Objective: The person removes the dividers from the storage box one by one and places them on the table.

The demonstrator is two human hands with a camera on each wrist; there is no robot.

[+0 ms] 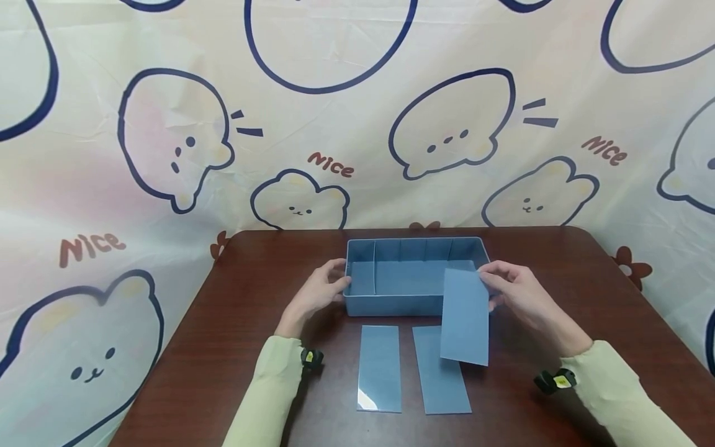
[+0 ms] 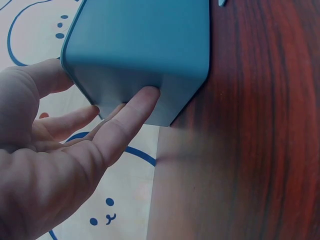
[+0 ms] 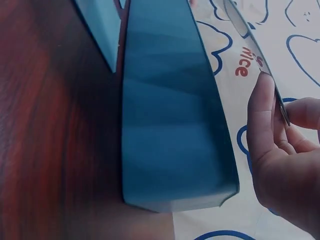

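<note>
A blue rectangular box (image 1: 399, 305) with an upright divider near its left end stands on the table. My left hand (image 1: 319, 287) touches its left end; in the left wrist view, the extended fingers (image 2: 142, 102) lie against the end wall. With thumb and fingers, my right hand (image 1: 519, 295) pinches a thin blue divider panel (image 1: 465, 320) by its upper right corner. This panel hangs tilted in front of the box's right part. Below it, a second blue panel (image 1: 438, 391) lies flat, partly covered in the head view. A third, glossy panel (image 1: 380, 366) lies left of that.
The dark brown wooden table (image 1: 240, 310) carries everything. Behind it and at both sides hangs a pale cloth (image 1: 368, 136) printed with cartoon bears. The box's right compartment is wider than its left and shows vertical lines on the back wall.
</note>
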